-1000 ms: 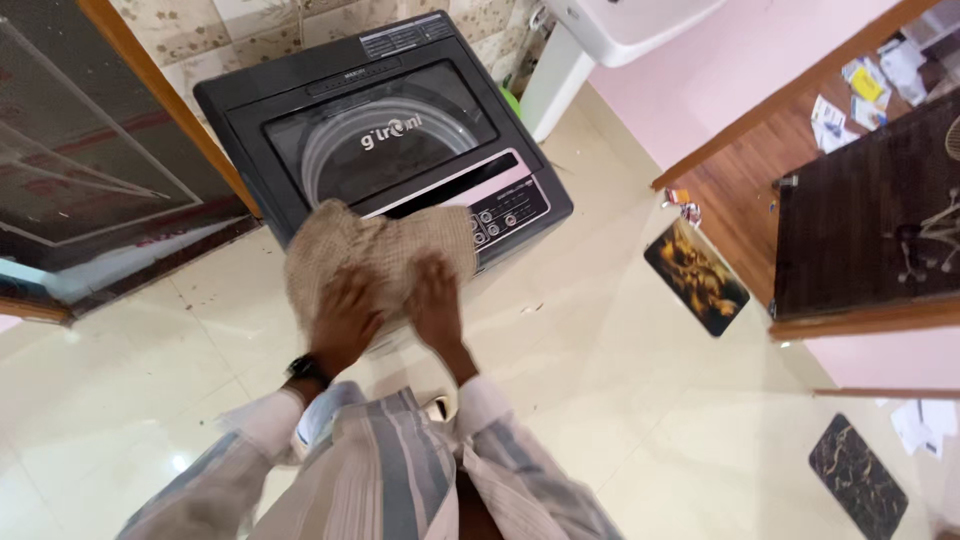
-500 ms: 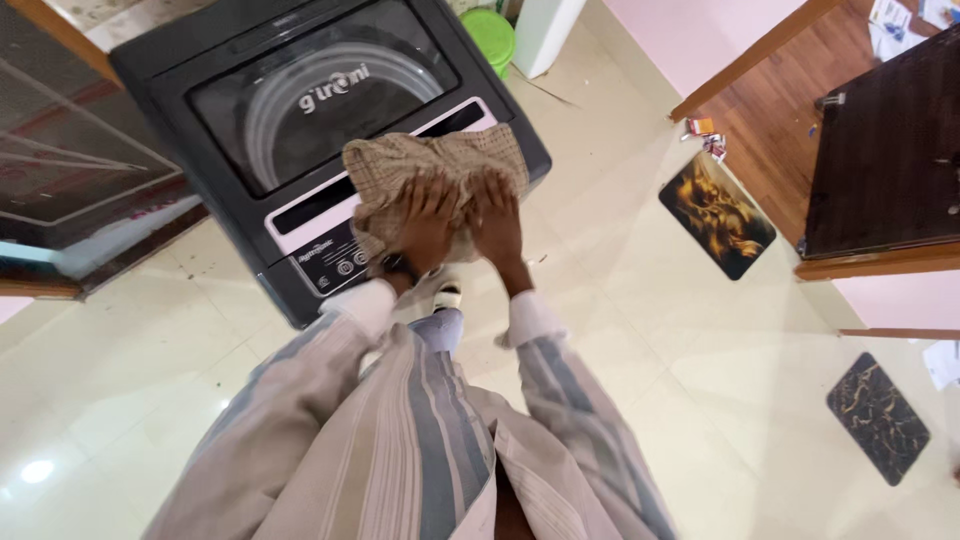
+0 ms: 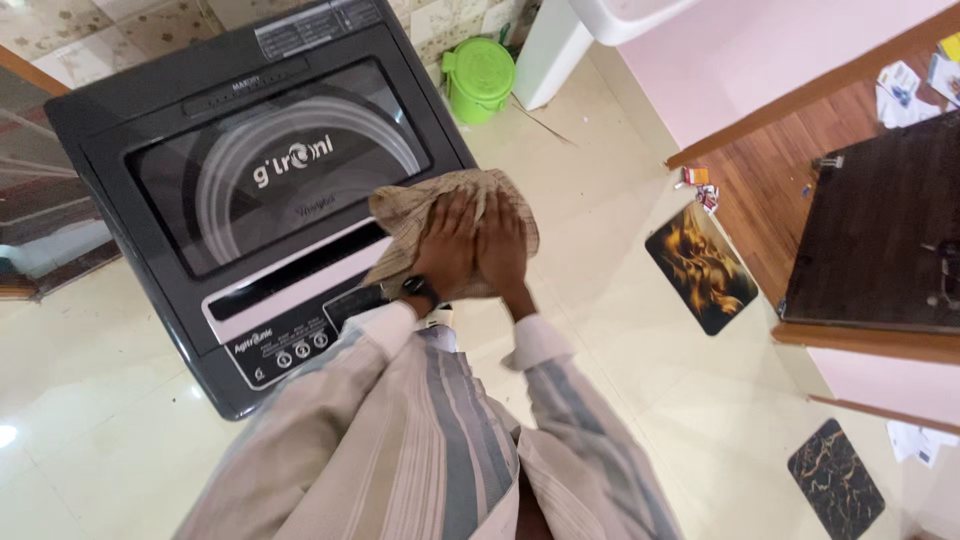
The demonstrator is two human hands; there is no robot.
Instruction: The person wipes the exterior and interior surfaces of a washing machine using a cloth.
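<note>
Cloth (image 3: 455, 200), beige and faintly checked, sits at the centre of the frame, bunched under both of my hands over the front right corner of the washing machine (image 3: 150, 130). Nearest the camera are my striped shirt sleeves, filling the lower middle of the frame, with white cuffs leading up to the wrists. My left hand (image 3: 447, 250), with a dark watch at the wrist, lies flat on the cloth with fingers extended and close together, pressing down rather than pinching. My right hand (image 3: 500, 248) lies just beside it, touching it, fingers likewise extended and pressed onto the fabric. The cloth lies directly beneath and just beyond my fingertips, spreading toward the upper part of the frame; both hands are equally near it. Its long axis runs roughly left to right across the frame; it has no clear pointing end, as the edges are crumpled. Whether its underside touches the machine's control panel (image 3: 290, 340), I cannot tell. Beyond the cloth lies the machine's dark glass lid. Farther off, a green bucket (image 3: 480, 75) stands at the upper centre, and a dark mat (image 3: 700, 265) lies on the floor at the right.
</note>
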